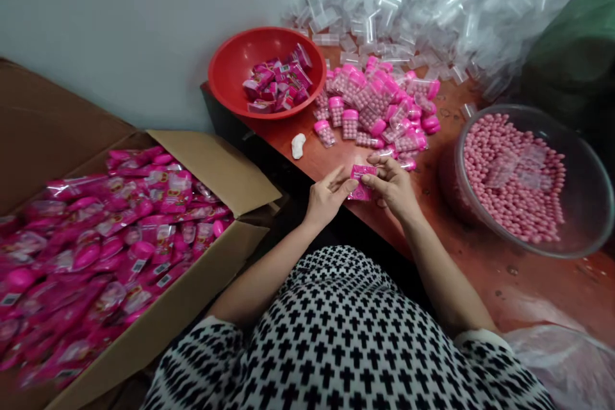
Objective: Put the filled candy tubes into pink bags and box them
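Between my two hands is a small pink printed packet point(360, 191), held over the table's front edge. My left hand point(325, 197) pinches its left side, with the thumb on top. From the other side my right hand point(394, 187) grips the packet with thumb and fingers. Just beyond lies a pile of small clear jars with pink lids point(372, 99), filled with pink beads or candies. A crumpled white scrap point(298, 145) rests left of the pile, near the edge.
At the back left stands a red bowl point(225, 86) with several pink packets. A clear tub point(589, 230) of pink balls is on the right. Empty clear tubes point(384, 6) are heaped behind. A cardboard box point(192, 307) full of pink packages stands left of the red table point(509, 282).
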{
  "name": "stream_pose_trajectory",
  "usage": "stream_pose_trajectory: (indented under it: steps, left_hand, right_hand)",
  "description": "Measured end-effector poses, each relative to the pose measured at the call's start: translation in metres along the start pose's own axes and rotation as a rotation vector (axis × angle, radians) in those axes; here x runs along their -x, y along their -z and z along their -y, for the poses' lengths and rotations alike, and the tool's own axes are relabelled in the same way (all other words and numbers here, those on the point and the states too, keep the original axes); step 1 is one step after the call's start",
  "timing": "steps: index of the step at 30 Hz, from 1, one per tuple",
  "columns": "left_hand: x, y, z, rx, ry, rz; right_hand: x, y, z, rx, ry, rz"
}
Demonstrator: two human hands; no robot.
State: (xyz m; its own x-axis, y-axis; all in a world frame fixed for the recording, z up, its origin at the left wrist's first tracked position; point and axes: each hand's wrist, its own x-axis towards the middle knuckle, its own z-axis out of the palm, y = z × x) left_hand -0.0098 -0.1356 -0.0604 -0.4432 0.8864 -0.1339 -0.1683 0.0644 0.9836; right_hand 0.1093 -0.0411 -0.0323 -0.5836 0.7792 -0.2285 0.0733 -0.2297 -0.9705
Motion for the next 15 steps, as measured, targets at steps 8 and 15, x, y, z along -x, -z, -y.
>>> stream_pose_trajectory:
  steps: [8,15]
  left_hand:
    - [0.007,0.024,-0.005,0.402,0.373,0.012]
    - [0.013,0.042,-0.01,0.523,0.383,-0.215]
  right_hand:
    - [-0.043,-0.014,0.026,0.552,0.116,0.418]
    - [-0.102,-0.068,0.038,1.373,0.269,-0.006]
